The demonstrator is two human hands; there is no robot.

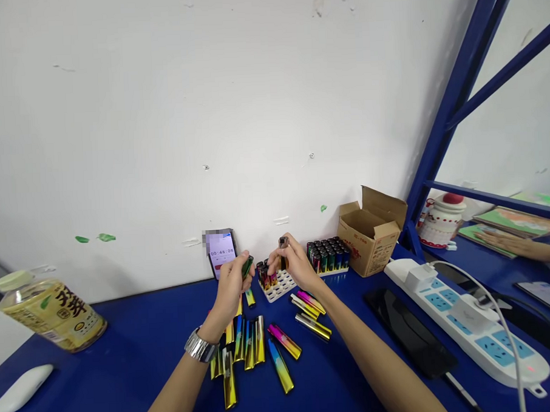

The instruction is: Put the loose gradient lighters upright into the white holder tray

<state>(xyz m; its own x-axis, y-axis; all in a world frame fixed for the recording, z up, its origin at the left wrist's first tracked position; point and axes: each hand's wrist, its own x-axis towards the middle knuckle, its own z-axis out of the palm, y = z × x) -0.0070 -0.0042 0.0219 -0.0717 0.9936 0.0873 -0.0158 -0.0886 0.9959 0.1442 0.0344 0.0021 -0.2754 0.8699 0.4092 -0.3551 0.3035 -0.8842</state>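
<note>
My left hand (232,285), with a metal watch (201,346) on its wrist, is closed around a dark green lighter (247,267) whose top end sticks out past the fingers. To its right, my right hand (296,263) pinches a dark lighter (283,244) upright above a white perforated tray (283,286). At the tray's left end stand several dark lighters (266,276). Shiny lighter sleeves in gradient colours lie on the blue table below my hands, among them a blue-yellow one (281,366), a pink-yellow one (285,341) and a gold one (314,327).
A second rack of upright lighters (328,255) stands beside an open cardboard box (371,232). Against the wall leans a phone showing a timer (222,252). A bottle (52,313) and a white mouse (22,390) are left; a black phone (410,330) and power strip (462,319) right. Another person's hand (504,243) rests far right.
</note>
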